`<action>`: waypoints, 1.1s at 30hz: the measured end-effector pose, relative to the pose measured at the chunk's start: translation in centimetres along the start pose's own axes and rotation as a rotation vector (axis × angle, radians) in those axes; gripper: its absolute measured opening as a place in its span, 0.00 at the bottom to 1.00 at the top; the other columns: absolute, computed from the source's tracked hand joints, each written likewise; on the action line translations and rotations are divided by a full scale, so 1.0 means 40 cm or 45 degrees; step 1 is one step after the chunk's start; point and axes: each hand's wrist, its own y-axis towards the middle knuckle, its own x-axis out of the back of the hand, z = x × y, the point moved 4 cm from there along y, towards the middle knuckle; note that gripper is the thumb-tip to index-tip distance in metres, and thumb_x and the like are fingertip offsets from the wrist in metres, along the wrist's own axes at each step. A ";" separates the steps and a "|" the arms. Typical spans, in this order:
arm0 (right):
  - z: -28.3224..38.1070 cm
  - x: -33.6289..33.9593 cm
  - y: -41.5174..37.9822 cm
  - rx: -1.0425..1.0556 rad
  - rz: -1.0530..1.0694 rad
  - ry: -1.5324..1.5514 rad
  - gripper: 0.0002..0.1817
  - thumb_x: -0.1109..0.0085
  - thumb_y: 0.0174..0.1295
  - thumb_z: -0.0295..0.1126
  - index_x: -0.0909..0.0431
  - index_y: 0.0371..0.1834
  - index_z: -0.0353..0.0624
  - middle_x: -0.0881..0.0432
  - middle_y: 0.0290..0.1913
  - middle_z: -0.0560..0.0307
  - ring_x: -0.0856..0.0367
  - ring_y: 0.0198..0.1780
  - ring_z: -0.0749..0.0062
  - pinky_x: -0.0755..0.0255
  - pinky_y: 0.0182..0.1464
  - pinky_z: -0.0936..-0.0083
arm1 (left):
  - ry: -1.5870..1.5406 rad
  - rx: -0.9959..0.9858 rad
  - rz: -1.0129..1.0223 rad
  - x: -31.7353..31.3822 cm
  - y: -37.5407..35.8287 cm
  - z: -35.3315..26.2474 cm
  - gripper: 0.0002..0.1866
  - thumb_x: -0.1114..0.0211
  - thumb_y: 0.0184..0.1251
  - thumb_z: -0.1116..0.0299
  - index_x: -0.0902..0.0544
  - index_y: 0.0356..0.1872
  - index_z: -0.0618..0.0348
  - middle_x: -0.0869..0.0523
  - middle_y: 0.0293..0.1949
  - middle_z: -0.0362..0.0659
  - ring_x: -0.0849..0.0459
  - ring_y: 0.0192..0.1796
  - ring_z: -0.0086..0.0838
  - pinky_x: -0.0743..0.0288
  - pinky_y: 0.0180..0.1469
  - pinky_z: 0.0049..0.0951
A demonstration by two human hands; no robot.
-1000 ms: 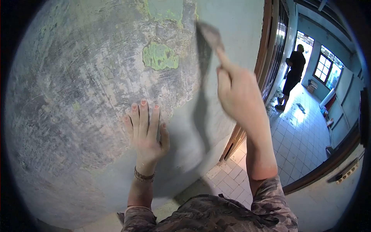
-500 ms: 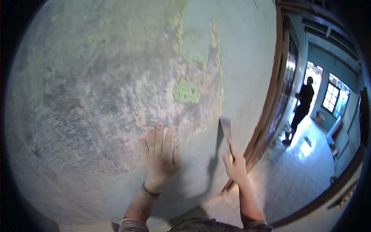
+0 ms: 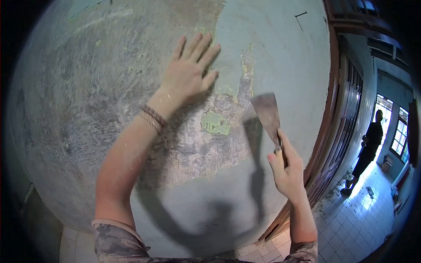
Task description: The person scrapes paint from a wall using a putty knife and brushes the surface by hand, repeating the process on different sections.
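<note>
In the head view, my left hand [image 3: 189, 70] lies against the wall [image 3: 289, 74] with its fingers spread, holding nothing. It is over the edge between the bare grey plaster [image 3: 127, 101] and the pale blue-green paint. My right hand [image 3: 287, 173] grips a paint scraper [image 3: 268, 113] by its wooden handle, blade pointing up. The blade casts a shadow on the wall and appears a little apart from it. Left of the blade, an island of green paint [image 3: 215, 122] remains on the scraped area. A narrow bare strip [image 3: 246, 76] runs upward above it.
A nail [image 3: 301, 15] sticks out of the wall at upper right. Beyond the brown door frame [image 3: 325, 118], a person [image 3: 372, 142] stands in the tiled room. Debris [image 3: 331, 193] lies along the foot of the wall there.
My left hand has moved up the wall, from the lower bare plaster to the upper paint edge. My right hand has raised the scraper, and the view has shifted.
</note>
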 end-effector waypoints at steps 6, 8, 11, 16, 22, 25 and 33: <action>-0.038 0.042 0.229 0.224 0.007 -0.172 0.29 0.45 0.66 0.32 0.30 0.72 0.42 0.19 0.39 0.36 0.18 0.41 0.41 0.25 0.47 0.57 | 0.149 0.100 -0.016 0.007 0.065 0.041 0.39 0.52 0.72 0.33 0.41 0.80 0.37 0.43 0.81 0.44 0.51 0.83 0.38 0.66 0.83 0.47; -0.054 0.029 0.284 0.200 0.067 -0.272 0.29 0.46 0.66 0.33 0.30 0.72 0.46 0.18 0.38 0.36 0.18 0.41 0.40 0.25 0.47 0.54 | 0.184 0.118 0.024 0.012 0.060 0.026 0.39 0.53 0.73 0.33 0.42 0.80 0.37 0.44 0.81 0.44 0.51 0.83 0.38 0.68 0.83 0.48; -0.076 0.018 0.350 0.224 0.118 -0.446 0.28 0.48 0.66 0.33 0.29 0.72 0.50 0.17 0.36 0.36 0.17 0.39 0.38 0.25 0.46 0.50 | 0.197 0.177 0.047 0.011 0.043 0.010 0.39 0.53 0.73 0.33 0.42 0.80 0.37 0.46 0.82 0.44 0.52 0.83 0.38 0.70 0.83 0.49; -0.043 0.030 0.385 0.259 0.177 -0.384 0.25 0.50 0.69 0.30 0.28 0.71 0.47 0.16 0.37 0.30 0.16 0.39 0.38 0.24 0.47 0.50 | 0.179 0.205 -0.016 0.006 -0.002 -0.007 0.38 0.56 0.74 0.32 0.42 0.80 0.36 0.46 0.82 0.45 0.52 0.83 0.39 0.72 0.82 0.55; 0.000 0.042 0.396 0.259 0.156 -0.762 0.25 0.52 0.70 0.29 0.27 0.71 0.51 0.16 0.33 0.34 0.15 0.35 0.42 0.22 0.43 0.52 | 0.155 0.229 -0.016 0.002 -0.043 -0.022 0.37 0.55 0.75 0.34 0.42 0.80 0.33 0.47 0.82 0.43 0.53 0.83 0.39 0.72 0.82 0.56; 0.020 0.053 0.414 0.252 0.243 -0.812 0.34 0.52 0.57 0.21 0.30 0.73 0.45 0.14 0.36 0.36 0.13 0.40 0.43 0.20 0.47 0.52 | 0.152 0.245 -0.015 0.001 -0.043 -0.024 0.37 0.55 0.75 0.34 0.43 0.80 0.32 0.48 0.82 0.42 0.53 0.83 0.38 0.72 0.82 0.56; 0.034 0.027 0.434 0.308 0.357 -0.945 0.31 0.55 0.62 0.22 0.32 0.73 0.40 0.13 0.39 0.36 0.13 0.42 0.43 0.19 0.48 0.51 | 0.214 0.349 0.066 0.010 -0.038 -0.038 0.37 0.55 0.75 0.35 0.44 0.81 0.33 0.49 0.83 0.41 0.54 0.84 0.39 0.71 0.82 0.54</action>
